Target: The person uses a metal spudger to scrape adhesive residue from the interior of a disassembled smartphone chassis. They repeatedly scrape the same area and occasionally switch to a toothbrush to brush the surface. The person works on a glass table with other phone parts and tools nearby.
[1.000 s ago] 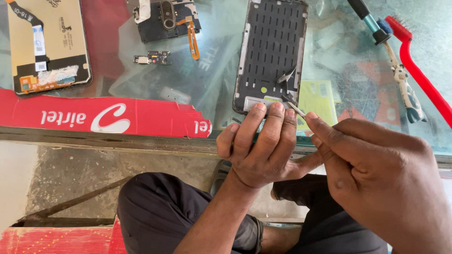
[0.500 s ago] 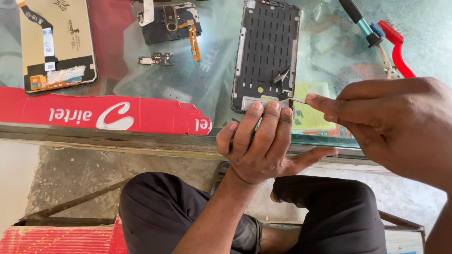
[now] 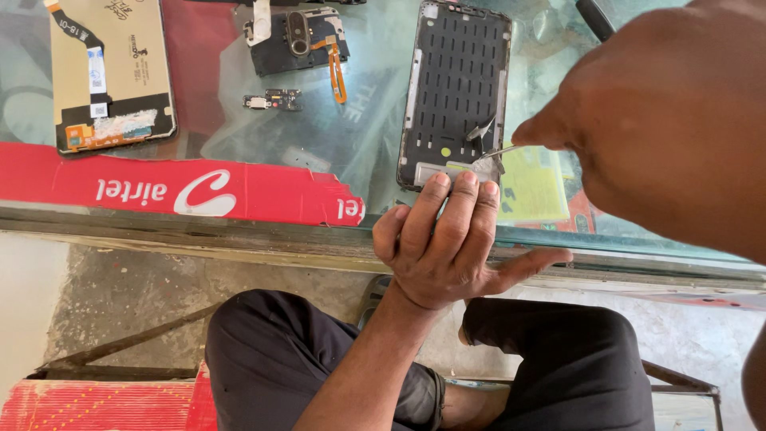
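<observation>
Our right hand [image 3: 670, 120] has swung up close, its grip pinching tweezers [image 3: 499, 152] at the frame's [image 3: 459, 88] near end; our left hand [image 3: 447, 239], now flatter, fingers spread, steadies it on the desk [image 3: 359, 136]

A long red strip sign [image 3: 183, 190] with white lettering and a white curled emblem runs along the near edge of the glass counter, from the left edge to about the middle, where its right end is torn and ragged. At far left lies a detached phone display panel [image 3: 108, 72], a tan rectangle with a black band along its near end; it lies back side up, so no lit screen shows. On that back sit 2 small white labels [image 3: 94, 76], one above the other, beside a black flex cable. Right of the middle, just past the near edge, a yellow-green rectangular sticker [image 3: 533, 185] shows under the glass, partly hidden.
</observation>
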{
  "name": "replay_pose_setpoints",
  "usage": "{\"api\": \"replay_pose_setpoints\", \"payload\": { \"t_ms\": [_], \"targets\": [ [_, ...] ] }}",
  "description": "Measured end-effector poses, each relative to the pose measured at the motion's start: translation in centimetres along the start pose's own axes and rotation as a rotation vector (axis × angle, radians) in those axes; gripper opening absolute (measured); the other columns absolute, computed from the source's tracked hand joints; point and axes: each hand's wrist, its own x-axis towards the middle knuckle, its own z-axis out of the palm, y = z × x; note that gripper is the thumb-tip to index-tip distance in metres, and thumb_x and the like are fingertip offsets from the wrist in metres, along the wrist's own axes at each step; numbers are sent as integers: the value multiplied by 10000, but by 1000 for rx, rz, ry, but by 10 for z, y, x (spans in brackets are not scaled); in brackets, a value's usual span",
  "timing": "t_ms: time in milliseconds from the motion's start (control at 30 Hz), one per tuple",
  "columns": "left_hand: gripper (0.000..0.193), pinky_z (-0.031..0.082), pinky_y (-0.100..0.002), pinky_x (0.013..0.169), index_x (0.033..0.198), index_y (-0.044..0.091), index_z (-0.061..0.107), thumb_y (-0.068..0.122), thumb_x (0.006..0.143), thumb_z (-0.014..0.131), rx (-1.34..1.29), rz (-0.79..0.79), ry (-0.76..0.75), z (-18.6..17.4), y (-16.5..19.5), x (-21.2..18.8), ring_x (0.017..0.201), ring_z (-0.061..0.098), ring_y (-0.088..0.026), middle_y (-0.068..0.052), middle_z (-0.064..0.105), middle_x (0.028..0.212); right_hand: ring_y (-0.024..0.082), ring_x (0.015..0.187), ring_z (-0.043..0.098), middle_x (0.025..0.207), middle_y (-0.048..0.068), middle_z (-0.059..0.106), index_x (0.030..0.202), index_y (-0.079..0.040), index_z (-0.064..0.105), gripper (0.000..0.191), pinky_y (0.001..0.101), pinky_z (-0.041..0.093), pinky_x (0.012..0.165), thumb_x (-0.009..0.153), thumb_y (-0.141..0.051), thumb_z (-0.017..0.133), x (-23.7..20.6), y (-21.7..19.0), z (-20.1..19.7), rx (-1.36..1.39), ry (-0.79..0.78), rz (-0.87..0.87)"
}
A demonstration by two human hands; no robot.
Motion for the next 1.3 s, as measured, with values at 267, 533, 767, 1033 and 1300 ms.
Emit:
{"api": "replay_pose_setpoints", "payload": {
  "t_ms": [267,533,767,1033,1300],
  "targets": [
    [824,268,-449,1114,1228,98,667,861,939,559,-9,12,6,1,-3,-1,1277,515,-220,-41,622,1264,166,574,646,824,0,797,1098,-283,828,298,295,529,563,911,-109,675,18,-2,-38,225,-82,23],
    [850,260,-453,1126,1248,100,648,888,937,565,-15,12,17,3,-5,-1,1284,513,-217,-42,601,1280,140,627,682,818,37,755,1165,-238,824,272,321,540,596,937,-148,706,21,19,-14,482,-187,153],
    [838,204,-457,1183,1275,110,624,867,925,545,0,31,33,5,-6,-3,1313,498,-207,-41,592,1271,126,602,615,723,36,735,1108,-146,802,233,298,481,487,887,-89,757,-36,-2,45,882,438,-45],
    [835,177,-452,1203,1286,127,595,888,944,552,-9,26,11,3,-5,-5,1341,467,-192,-31,580,1257,156,728,662,904,84,720,1036,-49,773,201,286,506,610,881,76,743,-56,-34,75,851,929,7],
    [819,185,-442,1190,1281,111,591,848,924,572,-27,32,-17,-3,-7,-4,1339,458,-193,-40,573,1281,224,877,664,981,26,762,974,-120,815,238,359,444,753,847,79,781,-42,-16,75,469,1081,-97]
  ]
}}
